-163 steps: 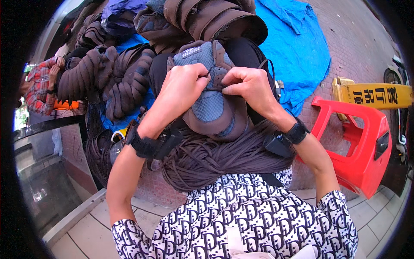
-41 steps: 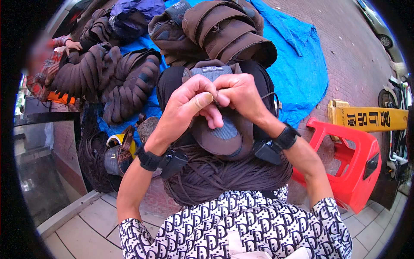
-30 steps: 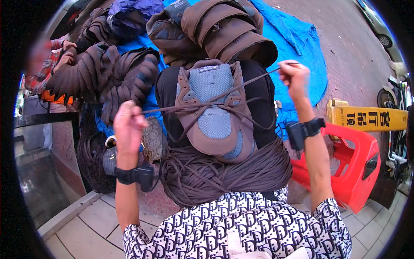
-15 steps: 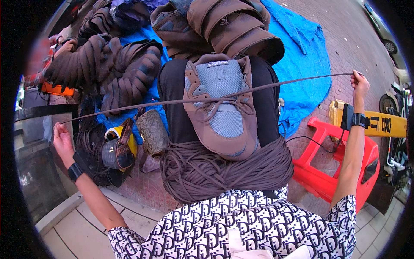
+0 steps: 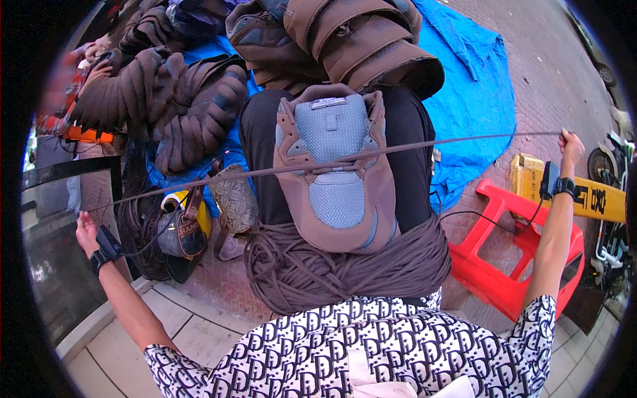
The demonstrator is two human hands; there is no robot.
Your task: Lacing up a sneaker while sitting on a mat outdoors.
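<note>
A brown shoe upper point(image 5: 371, 219) with blue mesh at its tongue and toe lies across my thighs, toe toward me. A long brown shoelace point(image 5: 458, 140) stretches across it, passing over the upper near its lower eyelets. My left hand point(image 5: 86, 233), far out to the left, pinches one end of the lace. My right hand point(image 5: 570, 149), far out to the right, pinches the other. Between them the lace runs nearly straight, rising to the right. A thick bundle of brown laces point(image 5: 345, 272) rests on my lap beneath the toe.
Stacked shoe uppers point(image 5: 358, 46) lie beyond my knees on a blue tarp point(image 5: 474, 99), with more piles point(image 5: 149, 89) at left. Another person's hand point(image 5: 99, 69) touches those. A red plastic stool point(image 5: 488, 252) stands right; bags point(image 5: 235, 202) and loose laces point(image 5: 136, 225) lie left.
The lace loops hanging over the upper's front have been pulled out, and the lace now runs straighter. My hands have moved farther apart and slightly nearer to me.
</note>
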